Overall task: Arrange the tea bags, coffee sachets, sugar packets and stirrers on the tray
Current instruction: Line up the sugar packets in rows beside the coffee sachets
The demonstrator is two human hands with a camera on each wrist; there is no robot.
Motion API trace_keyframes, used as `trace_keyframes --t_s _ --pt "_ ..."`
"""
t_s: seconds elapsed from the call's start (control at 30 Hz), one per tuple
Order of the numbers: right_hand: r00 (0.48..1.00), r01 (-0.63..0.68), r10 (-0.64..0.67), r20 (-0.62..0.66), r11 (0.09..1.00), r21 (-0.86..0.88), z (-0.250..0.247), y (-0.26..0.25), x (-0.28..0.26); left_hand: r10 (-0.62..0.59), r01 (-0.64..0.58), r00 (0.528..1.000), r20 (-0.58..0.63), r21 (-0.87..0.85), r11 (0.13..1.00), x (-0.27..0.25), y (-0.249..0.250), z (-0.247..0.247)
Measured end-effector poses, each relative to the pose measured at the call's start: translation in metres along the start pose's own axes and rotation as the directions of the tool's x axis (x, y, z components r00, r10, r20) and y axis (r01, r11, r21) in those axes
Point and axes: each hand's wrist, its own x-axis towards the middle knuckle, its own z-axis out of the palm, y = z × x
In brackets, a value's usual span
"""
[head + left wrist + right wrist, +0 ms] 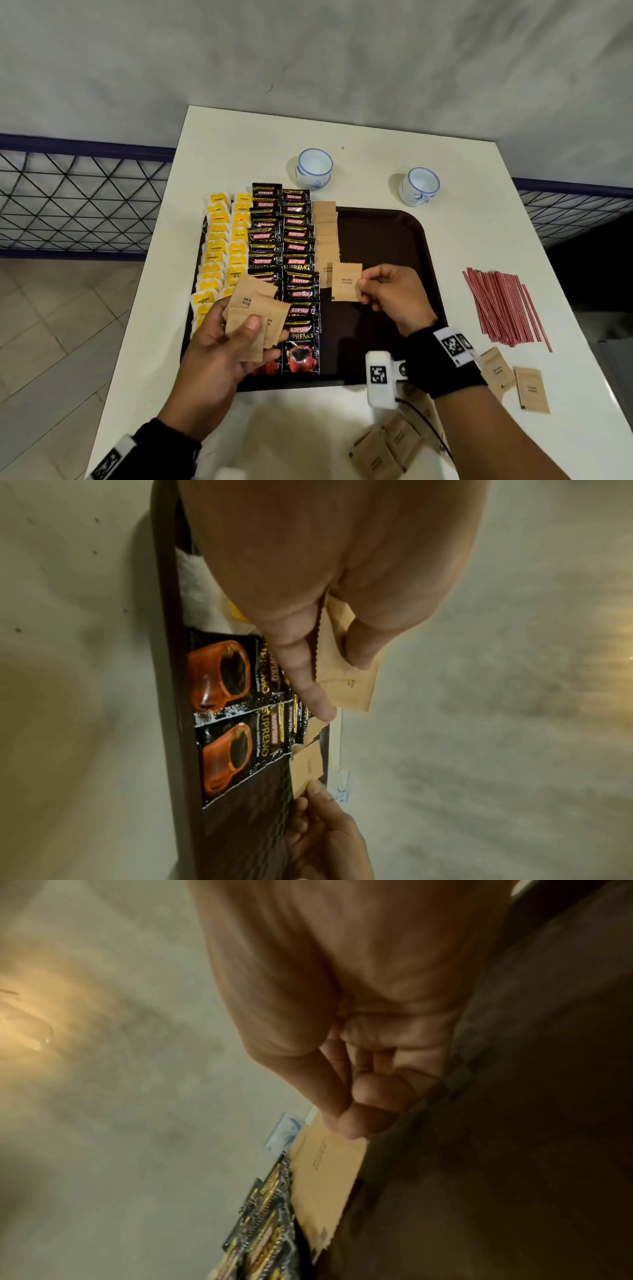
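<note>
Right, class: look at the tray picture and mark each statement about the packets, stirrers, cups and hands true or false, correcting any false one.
1. The right hand pinches one brown sugar packet over the tray. True.
2. The left hand is empty. False: it holds several sugar packets.
3. The red stirrers lie on the tray. False: they lie on the table, right of the tray.
4. Two cups stand on the table beyond the tray. True.
5. The coffee sachets lie between the yellow tea bags and a column of sugar packets. True.
6. All sugar packets are on the tray. False: loose packets remain on the table.
</note>
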Motion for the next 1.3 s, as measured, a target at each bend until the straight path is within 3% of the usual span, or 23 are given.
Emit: trace_keyframes --t_s 0.43,1.13,1.3 --pt "0.999 -0.033 0.031 -0.016 0.978 -0.208 0.030 -0.012 0.022 -0.034 0.035 0.999 -0.019 0.050 0.998 -0.011 -0.011 -0.006" --pt "0.993 -0.054 0.035 -0.111 0.983 -0.177 0.042 -0.014 0.011 -0.069 0.070 0.997 -0.018 0.049 0.996 -0.013 -0.010 -0.003" --pt "0.990 0.044 -0.065 -0.122 0.985 -0.167 0.036 -0.018 -0.002 -0.069 0.069 0.998 -0.011 0.048 0.996 -0.009 -0.009 0.002"
